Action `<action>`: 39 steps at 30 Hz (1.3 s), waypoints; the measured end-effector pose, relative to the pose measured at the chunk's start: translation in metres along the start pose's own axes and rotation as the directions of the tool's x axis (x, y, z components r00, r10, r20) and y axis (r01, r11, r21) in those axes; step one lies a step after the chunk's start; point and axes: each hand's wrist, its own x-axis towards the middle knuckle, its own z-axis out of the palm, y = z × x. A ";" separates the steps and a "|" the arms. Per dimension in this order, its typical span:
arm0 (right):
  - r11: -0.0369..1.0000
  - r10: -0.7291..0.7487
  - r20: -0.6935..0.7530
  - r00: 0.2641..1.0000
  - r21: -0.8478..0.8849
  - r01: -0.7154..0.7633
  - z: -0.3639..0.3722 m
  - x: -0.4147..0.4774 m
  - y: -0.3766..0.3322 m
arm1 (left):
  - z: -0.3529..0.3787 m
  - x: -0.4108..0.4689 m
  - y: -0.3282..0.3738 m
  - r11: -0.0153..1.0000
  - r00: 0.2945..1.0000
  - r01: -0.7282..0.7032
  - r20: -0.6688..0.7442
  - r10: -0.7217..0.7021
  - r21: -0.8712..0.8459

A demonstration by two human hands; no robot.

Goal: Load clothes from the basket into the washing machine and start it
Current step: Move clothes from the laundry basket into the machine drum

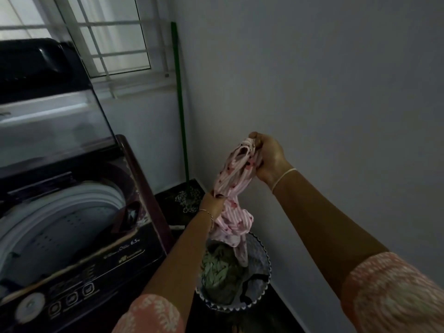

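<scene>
Fingers (pixel 255 140) of the right hand (pixel 269 157): curled round the top end of a pink striped garment (pixel 236 186), gripping it in a bunch. Left hand (pixel 212 205): lower and nearer the washer, closed on the same garment at about mid-length, with the fingertips hidden in the folds. A thin band (pixel 284 177) sits on the right wrist and a bracelet (pixel 208 213) on the left. Both sleeves (pixel 394 292) are pink and patterned.

Garment: stretched on a slant between the two hands. The remainder hangs twisted below the left hand, and its lower end reaches down into the basket (pixel 263 292).

Basket: round, with a scalloped rim, standing on the dark floor (pixel 286 308) close to the right-hand wall (pixel 312 80) and just beside the washer's front right corner. It holds further clothes (pixel 219 270), including a green-and-white patterned piece and a darker item at the right side.

Washer (pixel 79 265): a top-loader at left, with its lid (pixel 48 121) raised and the drum (pixel 60 219) exposed. What the drum contains cannot be told. A dial and buttons run along the front edge.

Mop (pixel 179 104): its green handle leans in the corner, with the head on the floor beyond the basket. A window (pixel 108 44) is behind the washer.
</scene>
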 end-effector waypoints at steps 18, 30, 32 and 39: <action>0.692 0.020 0.261 0.965 -0.700 0.175 -0.063 -0.016 0.059 | -0.037 0.002 0.041 0.980 0.961 -0.165 -0.242 0.134 -0.112; 0.610 -0.287 0.377 0.881 -0.637 0.471 -0.039 -0.013 0.073 | -0.044 -0.021 0.102 0.939 0.977 -0.016 0.196 0.088 -0.342; 0.650 -0.283 0.332 0.900 -0.624 0.435 -0.036 -0.012 0.066 | -0.046 -0.020 0.105 0.914 0.964 -0.015 0.238 0.122 -0.405; 0.763 -0.212 0.156 0.965 -0.590 0.263 -0.035 -0.004 0.061 | -0.045 -0.026 0.098 0.803 0.972 0.001 0.190 0.140 -0.596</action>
